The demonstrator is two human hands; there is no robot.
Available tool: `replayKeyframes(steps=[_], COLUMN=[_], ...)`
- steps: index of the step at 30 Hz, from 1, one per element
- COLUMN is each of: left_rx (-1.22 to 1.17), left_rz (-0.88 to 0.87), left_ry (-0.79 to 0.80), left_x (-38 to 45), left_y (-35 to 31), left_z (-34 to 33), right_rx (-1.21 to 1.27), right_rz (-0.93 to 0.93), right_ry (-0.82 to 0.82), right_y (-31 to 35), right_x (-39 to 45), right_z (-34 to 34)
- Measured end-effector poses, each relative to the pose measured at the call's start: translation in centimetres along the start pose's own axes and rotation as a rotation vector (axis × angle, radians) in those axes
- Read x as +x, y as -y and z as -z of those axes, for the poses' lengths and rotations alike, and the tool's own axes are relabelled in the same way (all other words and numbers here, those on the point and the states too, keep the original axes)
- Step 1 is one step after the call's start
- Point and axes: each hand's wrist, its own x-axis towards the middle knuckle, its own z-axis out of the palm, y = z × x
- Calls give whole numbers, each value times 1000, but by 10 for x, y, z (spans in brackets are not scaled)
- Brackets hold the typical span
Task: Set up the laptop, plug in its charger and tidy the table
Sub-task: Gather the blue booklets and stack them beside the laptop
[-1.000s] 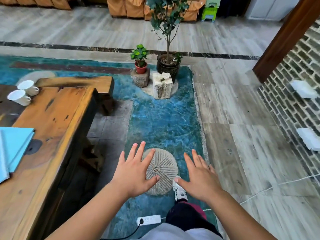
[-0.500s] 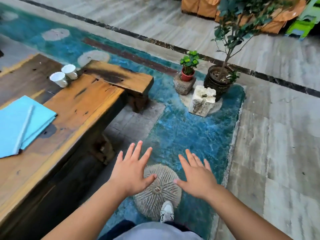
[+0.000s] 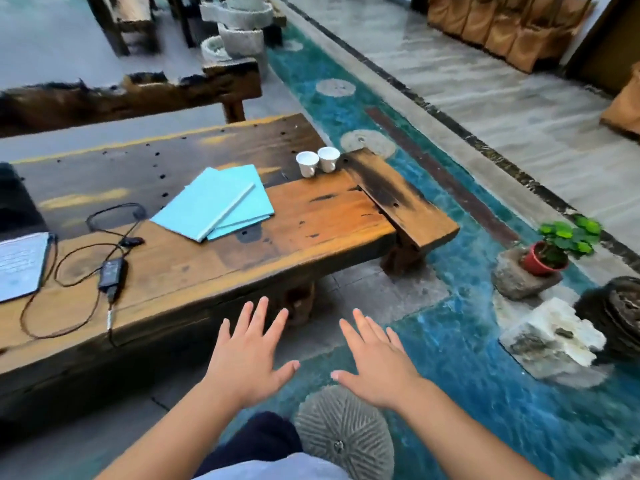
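Note:
A long wooden table fills the left half of the view. At its left edge lies an open laptop, partly cut off. A black charger brick with looped cable lies beside it. Two light blue notebooks are stacked near the middle, and two white cups stand toward the far end. My left hand and my right hand hover over the floor in front of the table, palms down, fingers spread, holding nothing.
A round carved stone sits on the floor below my hands. To the right are a white stone block, a red-potted plant on a rock, and a dark pot. A wooden bench stands behind the table.
My view has swung left, bringing the laptop, charger and more of the table into sight. Both hands stay open and spread in front of me.

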Motion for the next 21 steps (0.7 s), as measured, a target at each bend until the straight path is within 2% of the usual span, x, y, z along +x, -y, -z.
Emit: replayKeyframes(steps=[8,21], left_rx=[-110,-122], left_rz=[213,200], left_ry=[-22,33], left_x=[45,145], left_y=[66,162], left_z=[4,26], right_rx=[-106,-84], right_rz=[154,142], right_ry=[43,111], right_y=[39,78], right_x=[108,236], right_z=[38,65])
